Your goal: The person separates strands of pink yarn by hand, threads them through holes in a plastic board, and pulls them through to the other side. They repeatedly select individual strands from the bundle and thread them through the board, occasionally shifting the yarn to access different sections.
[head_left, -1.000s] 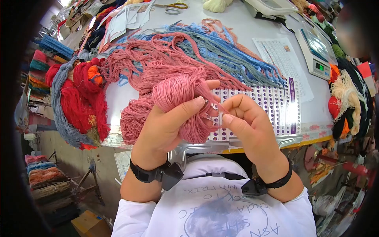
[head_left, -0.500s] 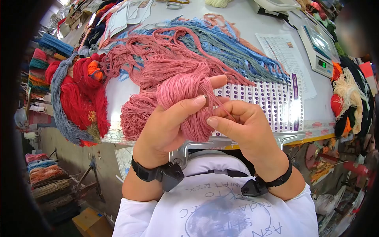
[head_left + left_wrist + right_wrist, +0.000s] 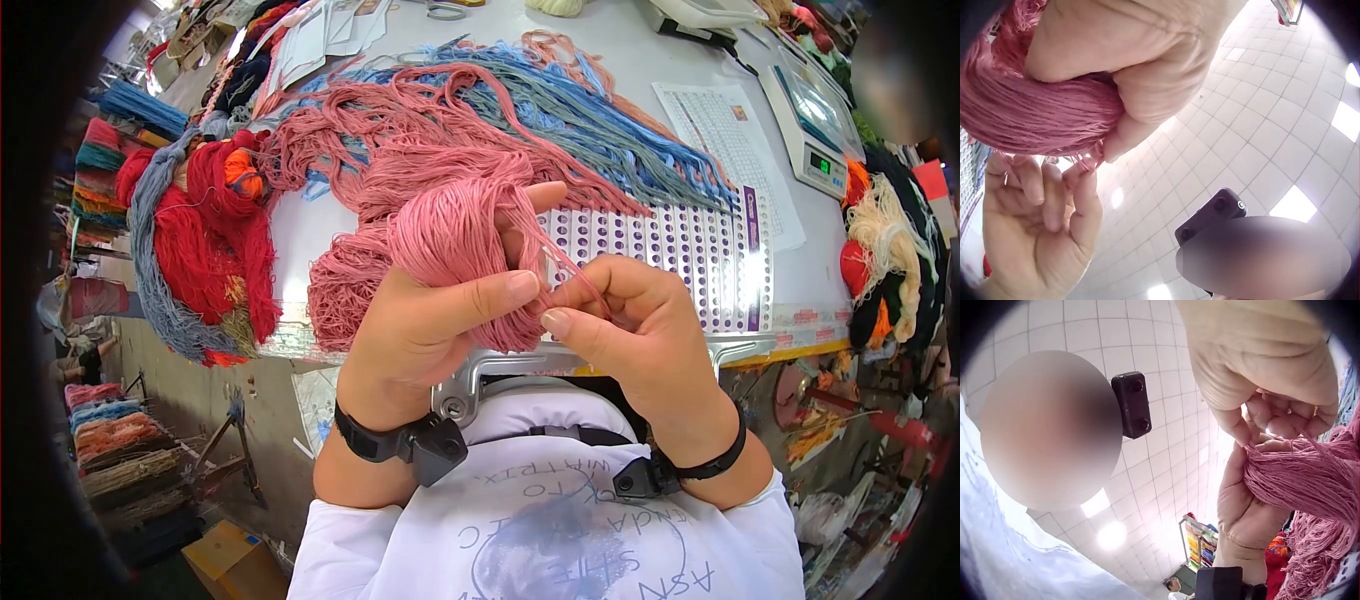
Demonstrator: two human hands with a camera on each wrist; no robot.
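I see the left hand gripping the pink yarn bundle, at ten o'clock from the right hand, which pinches loose strands slanting toward five o'clock.

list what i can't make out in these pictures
Some fingers of the left hand: head view, hidden behind the pink yarn.
Scissors: head view, cut off by the top edge.
Writing on the printed sheet: head view, too small to read.
Face: left wrist view, blurred.
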